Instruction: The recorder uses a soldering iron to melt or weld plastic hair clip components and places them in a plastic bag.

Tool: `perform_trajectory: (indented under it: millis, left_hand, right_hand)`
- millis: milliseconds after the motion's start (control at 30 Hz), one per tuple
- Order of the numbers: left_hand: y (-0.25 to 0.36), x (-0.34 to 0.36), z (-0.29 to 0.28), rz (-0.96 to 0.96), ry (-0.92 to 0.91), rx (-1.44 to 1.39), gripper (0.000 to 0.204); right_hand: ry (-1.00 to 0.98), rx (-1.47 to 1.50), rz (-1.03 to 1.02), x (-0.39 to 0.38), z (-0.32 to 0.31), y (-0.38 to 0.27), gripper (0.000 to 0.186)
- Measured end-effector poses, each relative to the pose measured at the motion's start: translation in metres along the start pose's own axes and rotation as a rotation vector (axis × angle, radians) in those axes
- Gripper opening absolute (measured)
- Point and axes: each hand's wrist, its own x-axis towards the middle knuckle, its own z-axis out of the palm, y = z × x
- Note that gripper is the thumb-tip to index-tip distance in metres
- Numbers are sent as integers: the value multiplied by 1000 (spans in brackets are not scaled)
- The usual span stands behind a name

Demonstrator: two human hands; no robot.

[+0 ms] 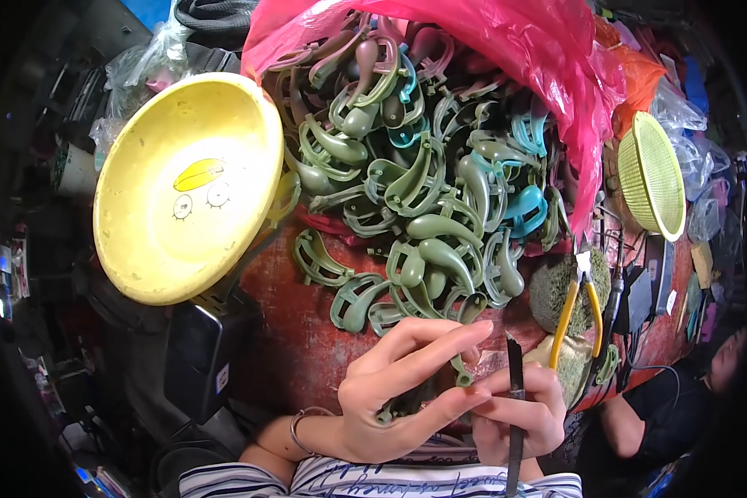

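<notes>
My left hand (390, 398) is closed on a green plastic hair clip part (463, 378), one round hinge end showing between the fingers and much of it hidden. Close beside it, my right hand (535, 415) grips a narrow dark flat blade (516, 398), which stands upright past the fingers. The fingertips of both hands come near each other by the part. Just beyond lies a heap of similar curved parts (432, 224), mostly green with a few blue ones, spilling from a pink plastic bag (585, 91) onto the red table (299, 332).
A yellow basin (141, 224) stands at the left, above a black box-shaped device (195, 357). Yellow-handled pliers (568, 315) rest on a greenish rough bundle (548, 290) at the right. Farther right are a green basket (651, 178) and another person's arm (622, 427).
</notes>
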Motion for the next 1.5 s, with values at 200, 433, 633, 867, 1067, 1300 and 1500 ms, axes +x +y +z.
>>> perform_trajectory:
  millis: [200, 433, 633, 867, 1067, 1300, 1500]
  left_hand:
    - [-1, -3, 1, -78, 47, 3, 37]
    - [-10, 2, 0, -422, 216, -740, 35]
    - [-16, 5, 0, -455, 193, -1185, 24]
    - [-21, 2, 4, -497, 176, -944, 9]
    - [-17, 4, 5, -513, 274, -898, 6]
    - [-18, 4, 5, -527, 344, -908, 9]
    - [-21, 2, 3, -544, 347, -867, 15]
  right_hand:
    - [-111, 52, 23, 7, -6, 5, 12]
    - [186, -85, 247, 11, 7, 23, 14]
    - [176, -349, 151, 19, 30, 47, 30]
    - [131, -571, 148, 30, 45, 48, 34]
    - [74, -355, 241, 27, 38, 52, 31]
    - [26, -468, 246, 29, 45, 42, 34]
    - [215, 54, 178, 26, 18, 41, 23]
